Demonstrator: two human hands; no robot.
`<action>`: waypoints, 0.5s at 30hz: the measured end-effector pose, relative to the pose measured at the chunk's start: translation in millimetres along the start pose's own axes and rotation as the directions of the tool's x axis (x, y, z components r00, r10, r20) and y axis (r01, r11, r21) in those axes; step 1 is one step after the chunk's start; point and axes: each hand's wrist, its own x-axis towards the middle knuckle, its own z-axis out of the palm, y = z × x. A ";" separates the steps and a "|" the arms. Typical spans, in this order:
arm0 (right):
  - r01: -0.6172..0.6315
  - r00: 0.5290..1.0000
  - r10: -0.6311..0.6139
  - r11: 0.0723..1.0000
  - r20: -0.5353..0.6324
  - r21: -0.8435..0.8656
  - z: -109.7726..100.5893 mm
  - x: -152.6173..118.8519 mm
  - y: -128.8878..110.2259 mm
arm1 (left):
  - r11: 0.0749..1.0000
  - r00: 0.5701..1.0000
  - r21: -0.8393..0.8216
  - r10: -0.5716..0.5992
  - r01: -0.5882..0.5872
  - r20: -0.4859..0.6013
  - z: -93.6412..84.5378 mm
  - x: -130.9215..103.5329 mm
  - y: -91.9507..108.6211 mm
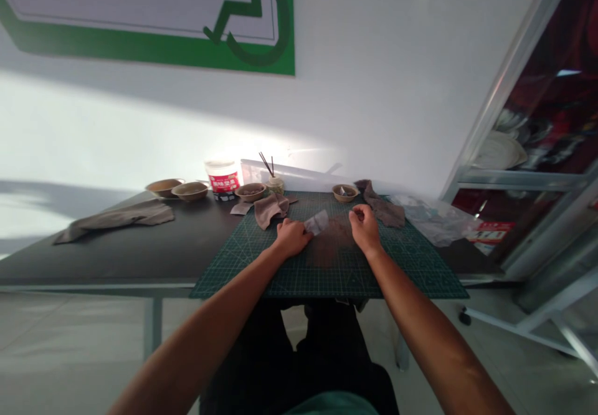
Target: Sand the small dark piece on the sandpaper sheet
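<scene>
My left hand [293, 237] is closed on the edge of a small clear plastic bag [317, 222] above the green cutting mat [289, 281]. To the right, my right hand [364, 227] has its fingers pinched together; whatever they hold is too small to make out. Just behind that hand is a small bowl [344, 193] with small items inside. A crumpled brown cloth [271, 208] lies behind my left hand, beside another bowl [251, 192] with brown contents. Brownish smudges show on the mat between my hands.
Two bowls [190, 191], a white tub with a red label [223, 180] and a jar with sticks [275, 184] stand along the wall. A grey cloth [119, 219] lies at the left. Another cloth [385, 208] and crumpled clear plastic [434, 219] are at the right.
</scene>
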 end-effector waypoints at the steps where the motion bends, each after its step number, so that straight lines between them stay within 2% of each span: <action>1: 0.001 1.000 -0.001 1.000 0.002 0.003 0.0 -0.6 -1.1 | 1.000 1.000 -0.026 0.006 -0.005 0.027 -2.1 2.1 -0.3; 6: 0.008 0.999 -0.009 1.000 0.033 0.017 -1.0 -1.8 -6.1 | 0.982 0.975 -0.184 0.071 -0.032 0.210 -13.3 15.8 -2.9; 11: 0.004 0.994 -0.007 1.000 0.113 0.026 -10.6 4.1 -10.6 | 0.970 0.913 -0.237 0.043 0.059 0.406 -14.8 25.0 -9.7; 13: 0.002 0.986 -0.008 0.999 0.164 0.033 -15.6 6.1 -14.8 | 0.973 0.899 -0.214 0.023 0.080 0.437 -16.4 28.1 -12.8; 15: 0.000 0.972 -0.010 0.999 0.234 0.041 -19.6 6.1 -20.4 | 0.982 0.905 -0.166 -0.006 0.085 0.426 -19.8 31.2 -15.4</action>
